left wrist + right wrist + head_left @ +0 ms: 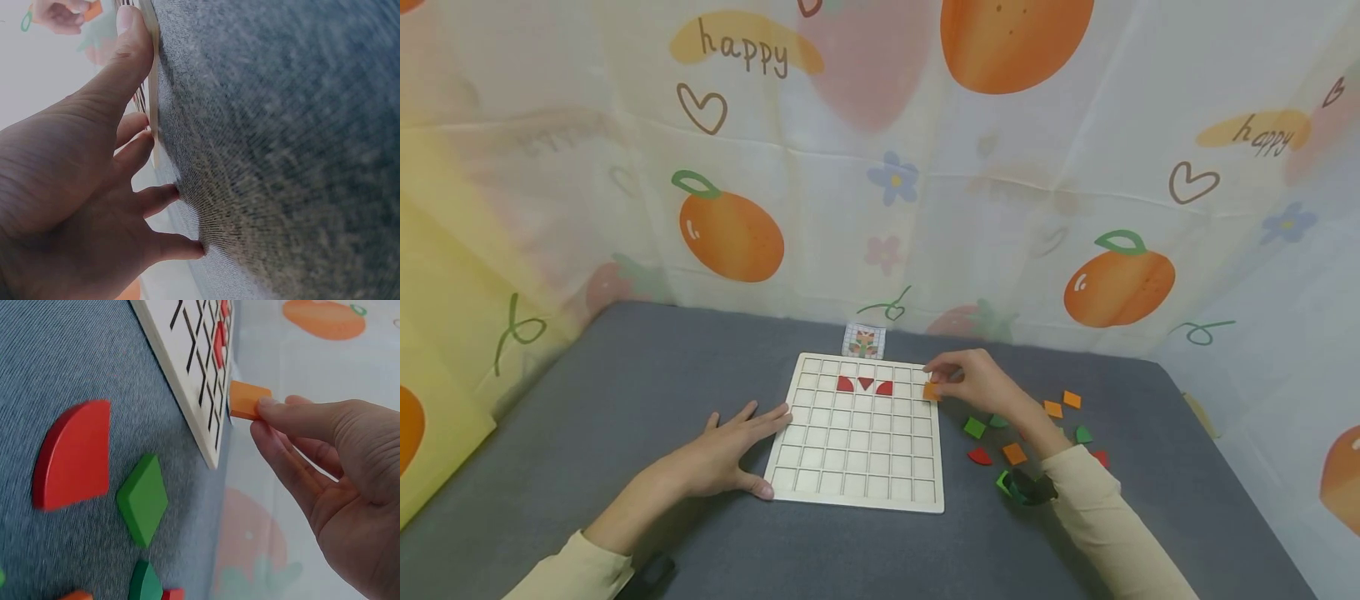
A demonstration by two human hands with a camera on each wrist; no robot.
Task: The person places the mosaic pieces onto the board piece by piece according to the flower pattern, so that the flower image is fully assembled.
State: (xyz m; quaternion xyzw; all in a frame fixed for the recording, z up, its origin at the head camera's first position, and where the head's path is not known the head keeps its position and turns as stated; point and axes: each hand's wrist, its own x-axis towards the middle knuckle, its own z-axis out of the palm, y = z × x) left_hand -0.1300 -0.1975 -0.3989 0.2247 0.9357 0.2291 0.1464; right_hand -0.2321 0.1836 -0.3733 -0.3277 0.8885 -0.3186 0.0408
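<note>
Pinching orange tile (pixel 932 391), right hand (pixel 977 382) at grid board (pixel 859 433) edge; left hand (pixel 722 454) flat, steadying board; loose tiles (pixel 974 427) nearby.

You are looking at a grey felt-covered table (pixel 625 400) that fills the lower part of the head view. Behind the table, and wrapping round its left and right sides, hangs a pale fabric backdrop (pixel 925 208) printed with oranges, strawberries, small flowers, hearts and the word "happy". Light falls soft and even, with faint creases showing across the cloth.
</note>
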